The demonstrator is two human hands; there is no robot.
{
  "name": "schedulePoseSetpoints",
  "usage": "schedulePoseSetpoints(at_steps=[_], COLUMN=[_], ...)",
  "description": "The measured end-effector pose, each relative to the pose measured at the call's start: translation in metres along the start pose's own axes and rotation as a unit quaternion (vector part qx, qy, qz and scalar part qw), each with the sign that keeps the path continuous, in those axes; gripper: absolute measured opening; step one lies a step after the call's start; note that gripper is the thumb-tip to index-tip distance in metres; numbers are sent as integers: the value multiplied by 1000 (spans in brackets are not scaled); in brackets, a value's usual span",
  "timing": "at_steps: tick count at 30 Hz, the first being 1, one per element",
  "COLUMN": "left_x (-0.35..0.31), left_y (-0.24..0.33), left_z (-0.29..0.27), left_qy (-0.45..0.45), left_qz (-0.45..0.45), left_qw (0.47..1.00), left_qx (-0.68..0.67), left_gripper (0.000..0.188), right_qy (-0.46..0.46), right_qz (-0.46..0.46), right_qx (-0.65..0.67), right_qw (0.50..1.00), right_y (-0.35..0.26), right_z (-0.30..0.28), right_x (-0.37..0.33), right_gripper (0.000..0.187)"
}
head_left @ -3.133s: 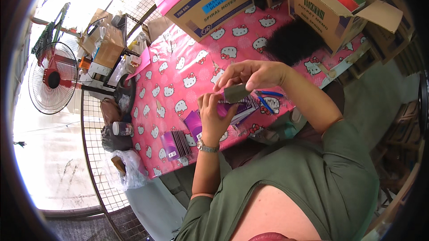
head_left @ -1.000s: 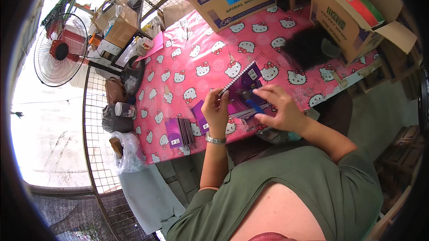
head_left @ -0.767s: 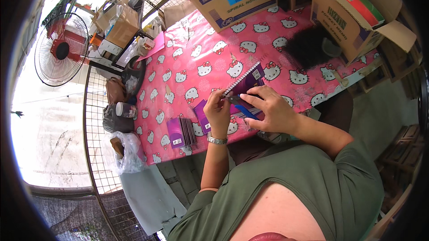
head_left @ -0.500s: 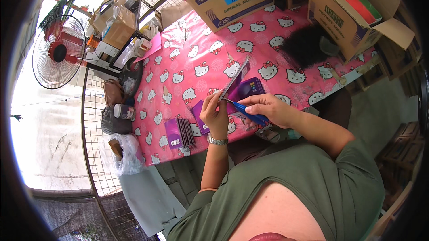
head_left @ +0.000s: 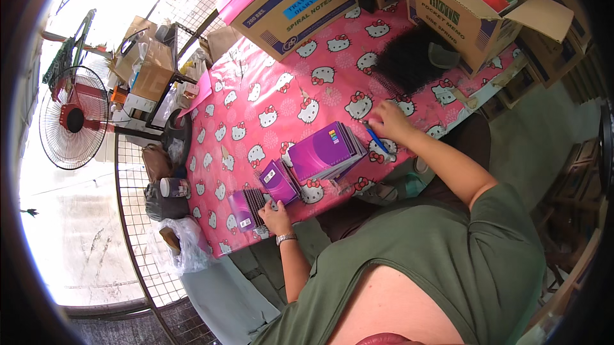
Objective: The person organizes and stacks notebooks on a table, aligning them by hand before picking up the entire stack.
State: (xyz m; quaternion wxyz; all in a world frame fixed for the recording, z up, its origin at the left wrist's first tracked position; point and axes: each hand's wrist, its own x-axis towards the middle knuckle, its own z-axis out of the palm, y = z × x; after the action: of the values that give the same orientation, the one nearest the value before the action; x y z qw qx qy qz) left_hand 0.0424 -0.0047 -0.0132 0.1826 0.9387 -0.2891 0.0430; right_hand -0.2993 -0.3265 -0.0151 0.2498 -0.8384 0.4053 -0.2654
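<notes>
Notebooks, purple-covered, in three piles toward the near edge of the pink-covered surface. Left hand down at the left pile, fingertips at the dark coils on its right side; we cannot tell whether they pinch or merely rest. Right hand at the far end of the blue-handled tool, just right of the right pile; fingers bent, and we cannot tell whether they are clamped on it.

Handling, as we judge it: each book light, cover smooth and apt to slide on its neighbour, corners easily creased. Coils look springy; they could snag one another or bend under a squeeze. We would take a book across its covers, thumb above, fingers beneath, clear of the coil. Tool likely stiff and denser; best held by the handles.
</notes>
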Motion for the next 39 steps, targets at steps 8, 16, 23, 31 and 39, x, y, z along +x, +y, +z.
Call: schedulePoseSetpoints(at_steps=[8, 16, 23, 31, 39], left_x=[-10, -15, 12, 11, 11], left_y=[211, 243, 258, 262, 261], left_z=[-101, -108, -119, -103, -104], left_qy=[81, -124, -64, -52, -50], left_qz=[435, 558, 520, 516, 512], left_qw=[882, 818, 843, 844, 842], left_qx=[-163, -62, -122, -136, -163], left_gripper=[28, 26, 24, 21, 19], right_qy=[40, 66, 39, 63, -29], right_qz=[72, 84, -173, -243, -203], right_qx=[-265, -188, 255, 179, 266], right_qw=[961, 976, 951, 951, 942], right_y=[42, 26, -100, -129, -129], right_z=[-8, -31, -95, -99, -105], right_x=[70, 67, 35, 14, 14], right_gripper=[17, 24, 36, 27, 29])
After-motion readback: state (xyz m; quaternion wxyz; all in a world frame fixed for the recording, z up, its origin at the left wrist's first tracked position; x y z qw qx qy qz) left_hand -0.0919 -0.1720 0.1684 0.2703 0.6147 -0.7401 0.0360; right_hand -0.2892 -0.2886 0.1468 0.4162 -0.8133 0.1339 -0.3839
